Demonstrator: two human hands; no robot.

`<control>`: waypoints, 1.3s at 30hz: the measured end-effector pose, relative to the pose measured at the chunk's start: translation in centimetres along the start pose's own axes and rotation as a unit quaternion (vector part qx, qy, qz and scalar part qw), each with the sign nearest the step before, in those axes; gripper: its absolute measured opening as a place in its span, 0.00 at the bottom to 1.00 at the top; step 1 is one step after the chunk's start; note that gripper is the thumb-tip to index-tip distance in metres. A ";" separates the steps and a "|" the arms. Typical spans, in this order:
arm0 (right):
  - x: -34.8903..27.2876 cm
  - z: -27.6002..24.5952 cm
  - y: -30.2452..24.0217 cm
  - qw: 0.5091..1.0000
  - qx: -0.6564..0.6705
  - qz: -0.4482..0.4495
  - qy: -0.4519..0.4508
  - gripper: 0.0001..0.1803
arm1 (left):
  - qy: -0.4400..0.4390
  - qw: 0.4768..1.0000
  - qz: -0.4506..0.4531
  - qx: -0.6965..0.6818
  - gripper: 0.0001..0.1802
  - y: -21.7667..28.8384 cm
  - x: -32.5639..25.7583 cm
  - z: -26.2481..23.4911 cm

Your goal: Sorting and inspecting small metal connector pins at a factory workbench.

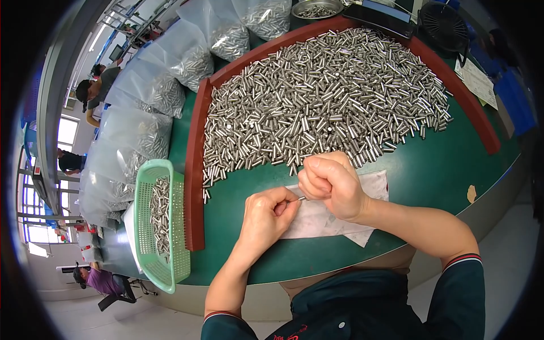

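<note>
A small shiny metal pin [301, 198] shows between my two hands, over a white cloth [317, 218] on the green table. My left hand [265, 220] is closed, with thumb and forefinger pinched on the pin's left end. Curled into a fist, my right hand [334, 186] sits at the pin's other end; its fingers hide whatever they hold. Just beyond my hands spreads a large heap of metal pins [323, 96], all short silver cylinders.
Dark red rails [195, 170] border the heap. Left of them stands a pale green basket [178, 226] partly filled with pins. Clear bags of pins [195, 62] line the far left side. A metal bowl [317, 9] and a black fan [443, 27] stand at the back.
</note>
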State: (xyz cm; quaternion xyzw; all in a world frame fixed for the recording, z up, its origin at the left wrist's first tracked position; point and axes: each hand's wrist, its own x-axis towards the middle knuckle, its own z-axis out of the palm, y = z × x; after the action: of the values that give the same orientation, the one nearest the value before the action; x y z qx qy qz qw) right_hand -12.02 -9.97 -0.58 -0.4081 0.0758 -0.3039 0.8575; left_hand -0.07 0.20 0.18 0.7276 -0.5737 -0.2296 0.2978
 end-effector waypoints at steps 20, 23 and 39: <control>-0.4 0.8 -0.2 1.000 -0.016 -0.005 0.021 0.20 | 0.019 1.000 0.018 0.008 0.04 0.6 0.0 -0.2; 0.3 0.0 -1.7 0.997 0.064 -0.030 0.016 0.21 | 0.023 0.991 -0.064 -0.113 0.03 -0.2 0.1 -1.8; 0.6 -0.8 -1.7 0.996 0.076 0.013 0.053 0.20 | 0.008 0.834 -0.120 -0.538 0.05 -2.8 1.2 -2.5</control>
State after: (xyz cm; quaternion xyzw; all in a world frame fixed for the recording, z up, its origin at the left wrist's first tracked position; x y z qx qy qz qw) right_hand -12.65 -11.66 0.20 -0.3243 0.1032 -0.3188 0.8846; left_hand 3.87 -0.09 0.01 0.5172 -0.2654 -0.5306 0.6169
